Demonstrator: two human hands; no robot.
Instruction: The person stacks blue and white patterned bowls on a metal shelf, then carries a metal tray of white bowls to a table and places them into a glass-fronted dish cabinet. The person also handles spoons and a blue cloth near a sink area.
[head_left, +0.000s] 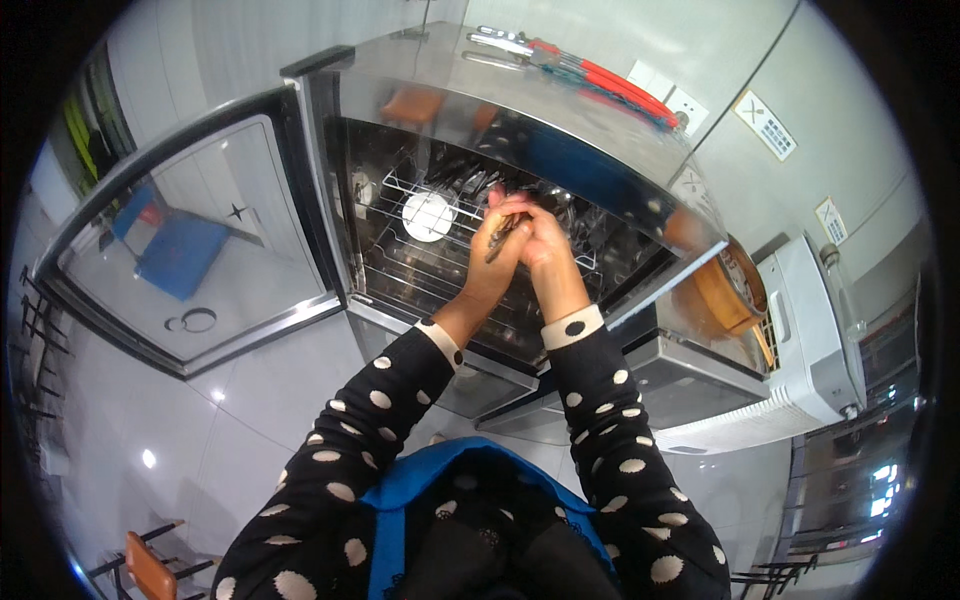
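Both my hands meet in front of the open metal cabinet, closed around a bunch of slim metal cutlery. My left hand wraps the cutlery, whose ends stick out between the hands. My right hand presses against it from the other side, its fingers overlapping the left ones. Behind the hands, more metal cutlery lies on a wire rack inside the cabinet. A small white round dish sits on the rack to the left. The exact kind of cutlery held is not clear.
The cabinet's glass door stands open at left. Red-handled tongs lie on the cabinet's top. At right are a round wooden container and a white appliance. An orange-brown chair stands at lower left.
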